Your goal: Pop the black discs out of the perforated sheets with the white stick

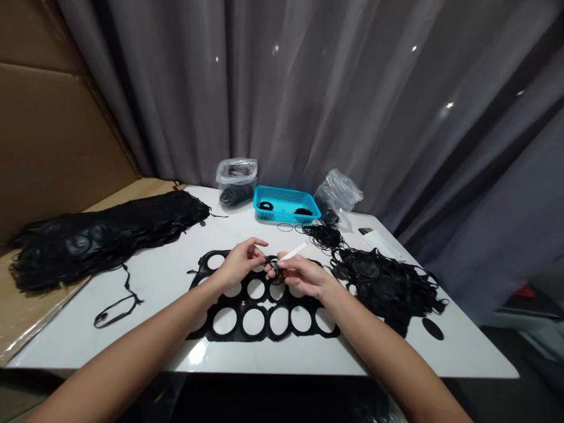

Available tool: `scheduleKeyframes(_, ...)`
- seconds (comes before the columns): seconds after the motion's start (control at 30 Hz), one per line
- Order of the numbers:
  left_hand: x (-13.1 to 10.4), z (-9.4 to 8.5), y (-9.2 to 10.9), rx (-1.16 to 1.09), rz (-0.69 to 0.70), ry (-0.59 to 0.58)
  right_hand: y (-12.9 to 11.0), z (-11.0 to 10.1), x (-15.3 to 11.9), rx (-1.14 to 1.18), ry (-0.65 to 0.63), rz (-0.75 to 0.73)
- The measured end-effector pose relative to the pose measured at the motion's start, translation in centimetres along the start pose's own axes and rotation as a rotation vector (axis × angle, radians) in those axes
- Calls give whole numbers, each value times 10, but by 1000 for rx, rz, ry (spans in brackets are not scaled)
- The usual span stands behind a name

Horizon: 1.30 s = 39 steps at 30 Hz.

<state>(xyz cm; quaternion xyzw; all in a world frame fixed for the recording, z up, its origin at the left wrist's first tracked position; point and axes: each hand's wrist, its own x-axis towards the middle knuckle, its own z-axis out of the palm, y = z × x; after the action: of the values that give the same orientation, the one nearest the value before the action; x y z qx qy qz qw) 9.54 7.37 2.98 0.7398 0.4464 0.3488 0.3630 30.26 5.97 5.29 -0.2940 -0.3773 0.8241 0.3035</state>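
Note:
A black sheet with rows of round holes (265, 302) lies flat on the white table, under both hands. Over its upper part, my left hand (241, 261) pinches a small black ring piece (276, 275) from the left. My right hand (308, 276) is closed on a white-handled tool (294, 252), its handle pointing up and to the right. The tool's tip meets the black piece between the two hands; fingers partly hide it.
Black sheets are stacked (106, 235) at the left. Behind stand a blue basket (286, 218) with black rings, a bagged tub (237, 182) and a clear plastic bag (341, 191). Black scraps (388, 282) are heaped at the right, beside a black disc (432, 329).

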Motion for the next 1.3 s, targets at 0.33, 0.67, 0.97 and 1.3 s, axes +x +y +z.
scheduleKeyframes(0.33, -71, 0, -7, 458, 86, -2, 16, -10, 40, -509, 258, -309)
scheduleKeyframes(0.67, -88, 10, -13, 861, 115, -66, 33, 1, 39, -1011, 220, -344)
scheduleKeyframes(0.97, -89, 12, -16, 829, 97, -59, 45, 0, 41, -1451, 90, -602)
scheduleKeyframes(1.3, -92, 13, -18, 814, 104, -22, -50, -53, 73, -1256, 759, -490)
